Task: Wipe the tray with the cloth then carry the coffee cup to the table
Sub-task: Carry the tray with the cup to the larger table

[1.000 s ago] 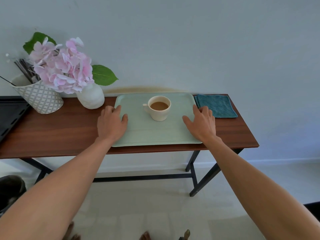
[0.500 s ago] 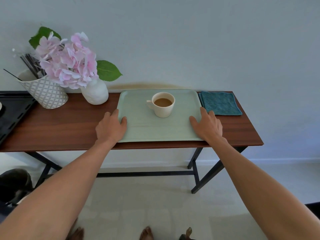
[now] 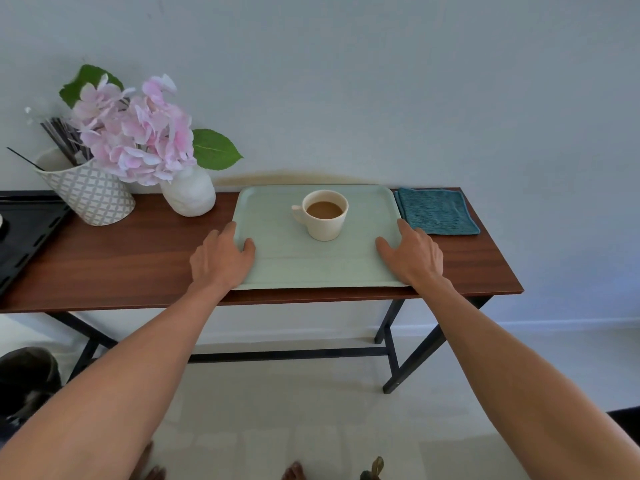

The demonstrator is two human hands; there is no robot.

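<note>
A pale green tray (image 3: 311, 268) lies on the wooden console table (image 3: 121, 265), its near edge at the table's front edge. A cream coffee cup (image 3: 325, 220) full of milky coffee stands on the tray's far half, with its handle to the left. A folded teal cloth (image 3: 436, 211) lies flat on the table, just right of the tray. My left hand (image 3: 221, 258) grips the tray's left edge and my right hand (image 3: 412, 254) grips its right edge. Both thumbs rest on top of the tray.
A white vase (image 3: 188, 197) of pink flowers and a patterned pot (image 3: 90, 195) holding sticks stand on the table's left part, against the wall. A black tray (image 3: 24, 233) lies at the far left. The table's right end is just beyond the cloth.
Both hands have slid a little toward the tray's near corners and settled on its side edges. The cup and the cloth have not moved.
</note>
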